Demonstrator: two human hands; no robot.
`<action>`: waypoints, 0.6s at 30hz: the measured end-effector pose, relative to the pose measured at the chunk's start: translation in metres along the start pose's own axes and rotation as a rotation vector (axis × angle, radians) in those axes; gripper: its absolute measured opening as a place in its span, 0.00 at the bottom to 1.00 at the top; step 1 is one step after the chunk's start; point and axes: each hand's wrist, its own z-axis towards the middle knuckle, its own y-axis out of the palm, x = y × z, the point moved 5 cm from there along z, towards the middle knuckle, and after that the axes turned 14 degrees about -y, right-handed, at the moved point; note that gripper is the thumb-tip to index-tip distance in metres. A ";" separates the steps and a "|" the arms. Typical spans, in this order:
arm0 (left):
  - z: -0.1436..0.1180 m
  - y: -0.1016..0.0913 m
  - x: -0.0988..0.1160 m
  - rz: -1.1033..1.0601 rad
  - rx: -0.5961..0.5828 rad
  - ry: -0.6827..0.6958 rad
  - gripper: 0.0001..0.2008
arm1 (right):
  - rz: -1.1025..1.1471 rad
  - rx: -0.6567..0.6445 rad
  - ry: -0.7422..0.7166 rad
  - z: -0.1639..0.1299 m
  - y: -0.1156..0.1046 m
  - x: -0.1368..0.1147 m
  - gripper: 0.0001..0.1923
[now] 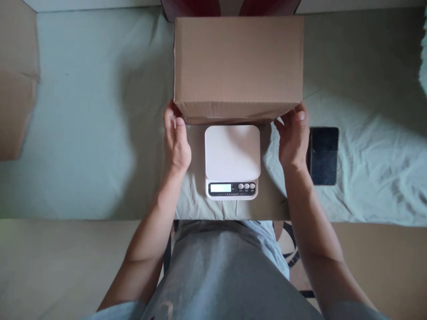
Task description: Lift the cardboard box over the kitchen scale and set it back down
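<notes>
Held between two hands at its lower near corners, the cardboard box (238,60) spans the middle of the cloth-covered tabletop (83,133), towards the far edge. The left hand (177,144) cups the box's left corner and the right hand (293,138) its right corner, both with thumbs up on the near side; most fingertips are hidden by the cardboard. Whether the box's base touches the cloth cannot be told. Between the wrists, near the tabletop's near edge, sits a white kitchen scale (232,153), its bare plate just in front of the box and its pale display and three round buttons facing that edge. A dark flat rectangular object (324,155) lies just beside the right hand, on the right. Another cardboard piece (15,80) stands at the tabletop's far left, and something dark red (191,8) shows behind the box at the far edge.
</notes>
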 end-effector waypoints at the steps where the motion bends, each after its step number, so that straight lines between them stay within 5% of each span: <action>1: 0.000 -0.001 0.000 -0.029 0.017 0.004 0.27 | 0.013 0.022 0.010 0.001 -0.003 0.004 0.25; 6: 0.010 -0.015 -0.019 -0.213 0.092 -0.084 0.23 | 0.096 0.078 0.080 0.002 -0.014 0.023 0.27; 10: 0.021 -0.030 -0.039 -0.255 0.042 -0.164 0.17 | 0.112 0.081 0.095 0.003 -0.016 0.029 0.27; 18: 0.019 -0.033 -0.043 -0.284 0.061 -0.128 0.17 | 0.086 0.059 0.078 0.005 -0.019 0.034 0.28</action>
